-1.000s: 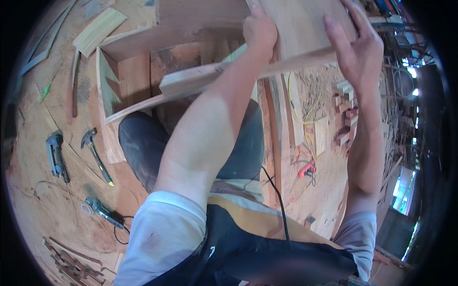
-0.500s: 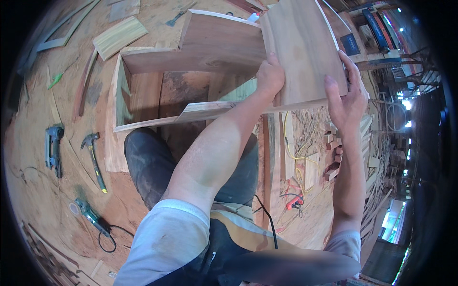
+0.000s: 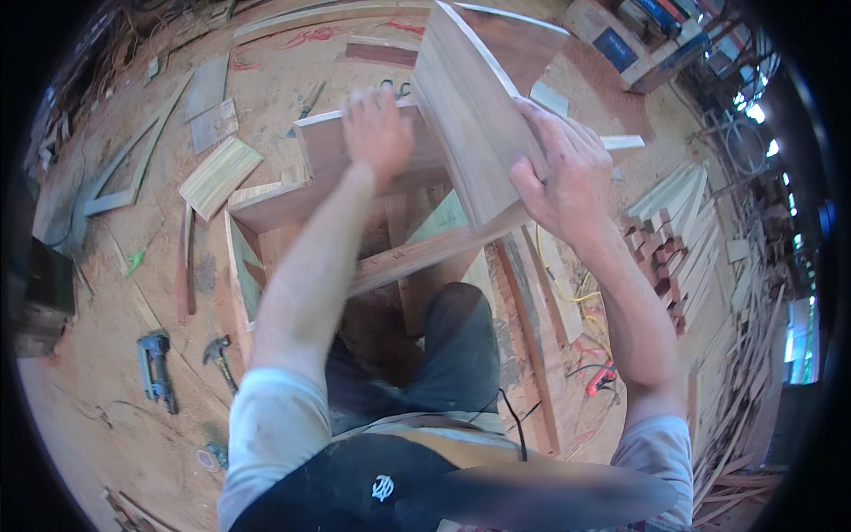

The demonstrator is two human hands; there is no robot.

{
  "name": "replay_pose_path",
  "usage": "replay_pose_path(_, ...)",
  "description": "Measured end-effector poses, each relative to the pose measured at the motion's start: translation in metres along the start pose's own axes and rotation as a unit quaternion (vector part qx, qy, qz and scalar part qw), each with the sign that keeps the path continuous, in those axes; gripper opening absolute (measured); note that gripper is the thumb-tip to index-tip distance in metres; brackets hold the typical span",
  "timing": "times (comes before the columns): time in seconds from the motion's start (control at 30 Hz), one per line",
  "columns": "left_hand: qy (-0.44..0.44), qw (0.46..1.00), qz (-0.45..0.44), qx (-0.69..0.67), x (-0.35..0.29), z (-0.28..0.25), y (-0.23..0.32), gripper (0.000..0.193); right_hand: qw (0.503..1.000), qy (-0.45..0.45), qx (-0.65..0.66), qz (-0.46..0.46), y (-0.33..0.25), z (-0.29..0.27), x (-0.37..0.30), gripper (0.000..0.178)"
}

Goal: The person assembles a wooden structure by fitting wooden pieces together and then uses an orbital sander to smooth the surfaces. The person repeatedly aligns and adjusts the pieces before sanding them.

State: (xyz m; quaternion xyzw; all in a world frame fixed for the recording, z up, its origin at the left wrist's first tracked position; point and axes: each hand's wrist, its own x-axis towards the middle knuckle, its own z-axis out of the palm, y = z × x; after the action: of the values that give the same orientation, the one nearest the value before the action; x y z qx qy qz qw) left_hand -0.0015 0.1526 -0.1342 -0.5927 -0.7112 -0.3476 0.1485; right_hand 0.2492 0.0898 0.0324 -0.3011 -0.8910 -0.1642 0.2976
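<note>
A stepped wooden frame, built of brown boards, stands tilted before my knees. At its right end a broad wooden panel stands up, its pale edge facing upward. My right hand grips this panel's right edge, thumb on the near face and fingers over the edge. Over the frame's far board is my left hand, smeared by motion; whether it touches the board I cannot tell. Behind the panel, another board shows in part.
On the dusty floor at left lie a nail gun, a hammer and a light board. To the right are stacked wood strips, a yellow cord and a red clamp-like tool. Scissors lie beyond the frame.
My left hand has left the panel and moved left over the far board. My right hand still holds the panel, which has turned with the frame and shifted left in view.
</note>
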Motion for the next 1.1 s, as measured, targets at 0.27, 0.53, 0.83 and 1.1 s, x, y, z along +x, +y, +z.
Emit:
replay_pose_path(0.27, -0.320, 0.945, 0.012, 0.070, 0.062, 0.017, -0.058, 0.063, 1.000, 0.015, 0.016, 0.005, 0.002, 0.002, 0.001, 0.056)
replay_pose_path(0.53, -0.300, 0.952, -0.004, 0.068, 0.063, 0.007, -0.051, 0.061, 0.999, 0.050, 0.005, -0.004, 0.002, 0.004, -0.002, 0.055)
replay_pose_path(0.83, -0.318, 0.946, -0.020, 0.056, 0.066, 0.001, -0.049, 0.058, 0.998, 0.050, -0.020, 0.024, -0.010, -0.009, -0.014, 0.054)
replay_pose_path(1.1, -0.287, 0.954, 0.004, 0.088, 0.056, 0.013, -0.057, 0.056, 0.997, 0.057, -0.042, 0.010, -0.011, -0.005, -0.016, 0.051)
